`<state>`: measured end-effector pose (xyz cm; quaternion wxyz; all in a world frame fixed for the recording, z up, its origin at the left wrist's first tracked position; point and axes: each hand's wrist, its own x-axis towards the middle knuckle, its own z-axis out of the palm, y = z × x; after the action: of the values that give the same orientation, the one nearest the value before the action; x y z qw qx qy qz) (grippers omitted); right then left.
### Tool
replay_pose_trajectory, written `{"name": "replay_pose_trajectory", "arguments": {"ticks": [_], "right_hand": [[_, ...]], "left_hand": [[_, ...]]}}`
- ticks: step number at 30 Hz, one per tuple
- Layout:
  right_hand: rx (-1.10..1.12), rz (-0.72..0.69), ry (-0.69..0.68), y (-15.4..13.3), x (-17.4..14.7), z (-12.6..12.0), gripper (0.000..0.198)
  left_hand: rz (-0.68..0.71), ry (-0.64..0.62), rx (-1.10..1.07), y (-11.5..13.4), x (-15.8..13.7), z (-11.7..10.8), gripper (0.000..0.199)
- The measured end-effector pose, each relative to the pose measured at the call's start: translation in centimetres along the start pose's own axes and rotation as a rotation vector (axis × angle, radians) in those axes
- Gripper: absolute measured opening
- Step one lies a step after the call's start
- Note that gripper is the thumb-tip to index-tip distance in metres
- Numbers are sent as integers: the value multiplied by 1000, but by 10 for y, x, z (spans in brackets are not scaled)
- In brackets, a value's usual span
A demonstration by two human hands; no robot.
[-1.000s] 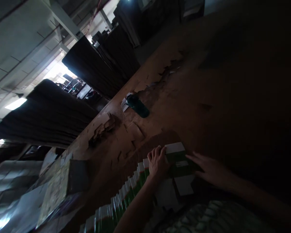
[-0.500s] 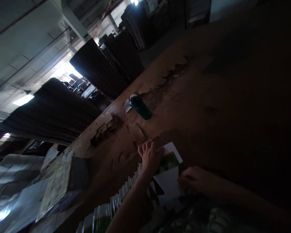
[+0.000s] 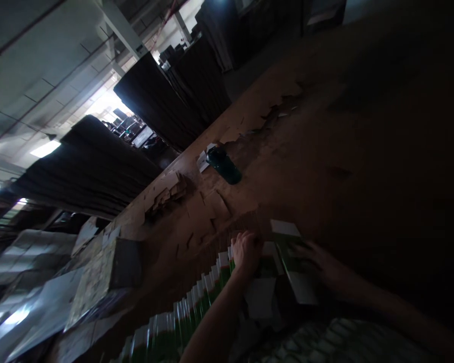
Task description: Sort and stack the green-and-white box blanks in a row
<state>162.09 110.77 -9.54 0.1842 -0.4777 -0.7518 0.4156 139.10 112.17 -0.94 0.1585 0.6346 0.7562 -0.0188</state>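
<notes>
My left hand is closed, its fingers curled down at the upper end of a long row of thin green-and-white folded cartons. What lies inside those fingers is hidden. My right hand is on a green-and-white carton that stands tilted to the right of the left hand. Its fingers lie across the green face, and the thumb is lost in shadow. Between the two hands, a pale carton flap sticks out close to my body.
A dark green bottle stands beyond my hands on the brown tabletop. Cardboard scraps are piled to its left. A box sits at the left, and tall dark stacks rise behind the table.
My right hand has come up and now has a green-and-white carton tilted at its fingers. The left hand has shifted slightly right and down. The camera view has turned a little.
</notes>
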Motion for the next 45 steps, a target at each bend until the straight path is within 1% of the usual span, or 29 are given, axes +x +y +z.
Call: {"name": "replay_pose_trajectory", "arguments": {"ticks": [1,3,5,8,10,11,13,15,18,20,22,24,27,28,29,30,31,33,35,36,37,38,39,40,41,42,43,44,45], "right_hand": [[-64,-38,-17,-3,-2,16,61],[-180,-70,-19,-1,-7,40,61],[-257,-93,28,5,-12,53,57],[-308,-147,77,14,-14,54,56],[-323,-175,52,19,-12,49,57],[-324,-185,36,22,-11,46,57],[-319,-196,23,27,-10,44,56],[-310,-208,25,31,-9,46,56],[-311,-228,40,30,-7,51,57],[-312,-233,42,27,-8,51,56],[-291,-232,32,27,-11,43,53],[-301,-191,77,36,-19,24,53],[-431,-49,258,55,-32,-18,59],[-460,2,303,57,-35,-32,60],[-454,46,323,54,-35,-46,59],[-407,76,316,45,-33,-59,58],[-323,87,285,29,-29,-69,55],[-93,62,165,-21,-15,-80,48],[122,35,-4,-77,-1,-78,38],[194,67,-115,-100,4,-73,41],[253,93,-239,-115,7,-66,48],[285,106,-362,-121,9,-60,55],[290,104,-452,-118,8,-54,59],[260,89,-477,-105,6,-50,61],[193,73,-418,-84,3,-48,61],[95,59,-291,-59,-1,-48,60],[-33,72,-85,-31,-5,-51,60],[-174,97,117,-5,-9,-54,64],[-274,130,227,17,-13,-58,64]], "left_hand": [[3,6,-2,0,0,1,14],[4,7,8,1,-1,3,13],[9,2,32,2,-2,3,14],[15,-7,61,4,-4,3,16],[21,0,63,4,-5,4,16],[29,8,61,4,-6,4,19],[77,12,66,3,-7,5,37],[138,-16,93,1,-8,7,55],[190,-50,125,-2,-7,11,67],[180,-42,120,-2,-6,12,68],[155,-33,108,0,-6,14,65],[128,-28,101,2,-5,15,64],[91,-30,76,7,-5,17,67],[79,-39,60,8,-5,18,68],[68,-52,41,9,-4,17,69],[57,-63,19,10,-3,16,69],[44,-73,-6,10,-2,13,69],[24,-74,-75,10,1,3,63],[2,-40,-140,8,4,-12,50],[-11,-1,-148,7,5,-20,45],[-27,50,-123,5,6,-26,42],[-36,96,-74,5,6,-31,39],[-33,117,-16,4,6,-32,36],[-18,111,37,5,5,-31,33],[3,81,75,6,4,-28,30],[27,41,93,7,3,-22,27],[42,7,95,9,3,-16,25],[44,-6,88,10,2,-10,24],[37,-8,76,12,2,-5,23]]}}
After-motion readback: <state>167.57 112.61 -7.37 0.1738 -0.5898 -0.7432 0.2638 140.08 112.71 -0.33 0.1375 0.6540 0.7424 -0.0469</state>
